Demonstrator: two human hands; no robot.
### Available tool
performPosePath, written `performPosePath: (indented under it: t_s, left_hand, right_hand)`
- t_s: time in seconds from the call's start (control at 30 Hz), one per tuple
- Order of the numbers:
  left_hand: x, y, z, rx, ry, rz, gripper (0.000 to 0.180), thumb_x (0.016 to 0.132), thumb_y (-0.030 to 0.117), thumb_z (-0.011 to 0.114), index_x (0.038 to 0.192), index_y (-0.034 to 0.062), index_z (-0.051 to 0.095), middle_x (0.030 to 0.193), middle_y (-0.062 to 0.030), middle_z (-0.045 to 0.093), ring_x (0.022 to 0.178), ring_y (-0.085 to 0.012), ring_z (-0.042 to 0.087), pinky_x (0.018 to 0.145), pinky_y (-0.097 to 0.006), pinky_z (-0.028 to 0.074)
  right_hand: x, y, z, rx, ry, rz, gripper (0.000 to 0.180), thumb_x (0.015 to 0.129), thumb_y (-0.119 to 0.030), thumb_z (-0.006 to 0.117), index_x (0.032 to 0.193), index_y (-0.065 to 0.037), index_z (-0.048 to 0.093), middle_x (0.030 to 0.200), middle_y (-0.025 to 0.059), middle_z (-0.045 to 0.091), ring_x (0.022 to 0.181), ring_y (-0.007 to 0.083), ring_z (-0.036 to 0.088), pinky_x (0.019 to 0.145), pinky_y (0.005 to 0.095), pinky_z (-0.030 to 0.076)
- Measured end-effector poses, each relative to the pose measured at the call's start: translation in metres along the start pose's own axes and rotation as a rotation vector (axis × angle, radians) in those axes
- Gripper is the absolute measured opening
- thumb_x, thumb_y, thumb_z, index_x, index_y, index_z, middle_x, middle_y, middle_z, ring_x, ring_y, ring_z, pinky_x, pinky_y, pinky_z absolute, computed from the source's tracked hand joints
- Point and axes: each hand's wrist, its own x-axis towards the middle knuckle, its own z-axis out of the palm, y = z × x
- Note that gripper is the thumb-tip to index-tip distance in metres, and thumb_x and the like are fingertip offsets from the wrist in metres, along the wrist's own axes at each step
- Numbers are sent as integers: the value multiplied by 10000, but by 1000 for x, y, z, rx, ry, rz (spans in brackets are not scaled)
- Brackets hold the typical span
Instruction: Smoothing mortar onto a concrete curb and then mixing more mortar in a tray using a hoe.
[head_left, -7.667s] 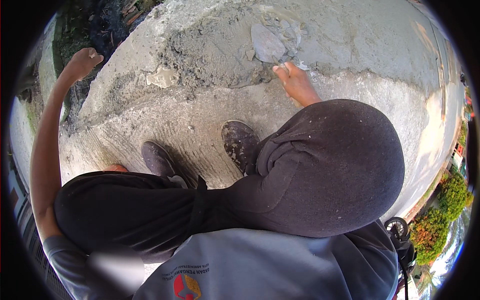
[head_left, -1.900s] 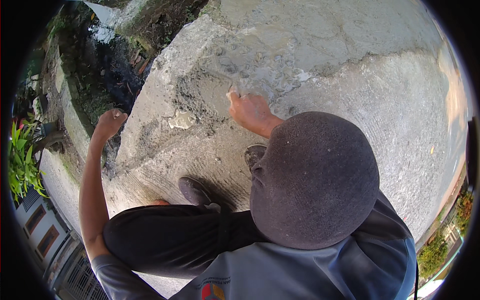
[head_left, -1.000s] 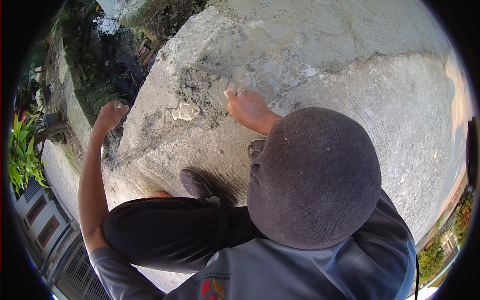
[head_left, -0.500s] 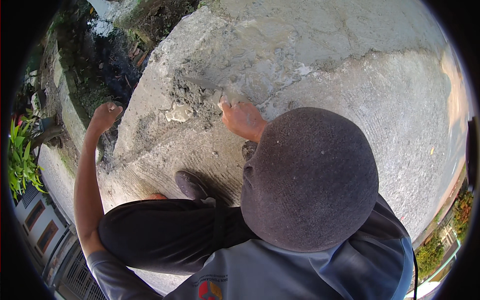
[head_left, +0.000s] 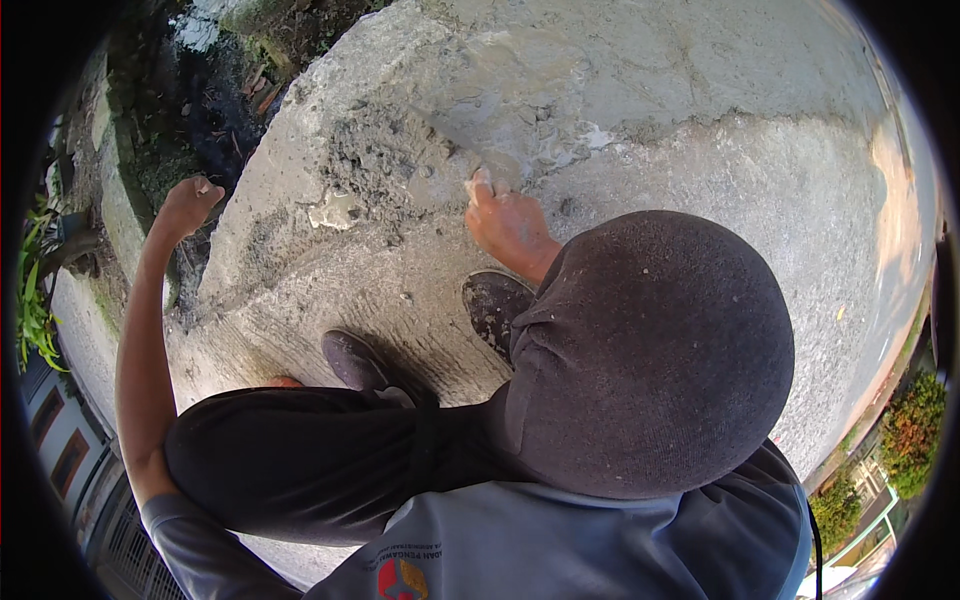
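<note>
I crouch on a rough concrete slab (head_left: pixel 700 160). My right hand (head_left: pixel 512 228) is closed on the handle of a trowel (head_left: pixel 470 150). Its cement-smeared blade lies flat on a patch of wet grey cement (head_left: pixel 400 165) near the slab's left edge. My left hand (head_left: pixel 188 205) is stretched out to the left in a closed fist. It holds nothing that I can see and hangs above the slab's edge. My two dusty dark shoes (head_left: pixel 495 305) (head_left: pixel 355 360) stand just below the wet patch.
A dark ditch (head_left: pixel 200 90) with water and dead leaves runs along the slab's left edge, bordered by a mossy kerb (head_left: pixel 115 190). Green plants (head_left: pixel 35 290) grow at the far left, shrubs (head_left: pixel 915 430) at the lower right. A dark head covering (head_left: pixel 650 350) hides the near ground.
My right hand has worked from the wet patch further right to the cement by the slab's left edge. The left arm stays stretched out with its fist closed.
</note>
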Motion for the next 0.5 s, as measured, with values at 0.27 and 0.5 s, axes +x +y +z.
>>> performPosePath:
  t_s: [0.27, 0.5]
  left_hand:
    - [-7, -21, 2, 17, -6, -50, 421, 905, 387, 655, 975, -28, 684, 896, -221, 708, 908, -344, 694, 830, -441, 510]
    - [-5, -4, 2, -13, -3, -51, 432, 903, 400, 658, 979, -25, 677, 911, -222, 706, 904, -338, 686, 824, -445, 506]
  right_hand:
    - [-3, 56, -57, 104, -55, 407, 498, 941, -290, 583, 1313, 37, 527, 847, 259, 679, 685, 379, 706, 551, 454, 562]
    - [-3, -2, -7, -57, -27, -177, 524, 932, -294, 591, 1318, 54, 525, 821, 261, 675, 673, 389, 697, 565, 487, 550]
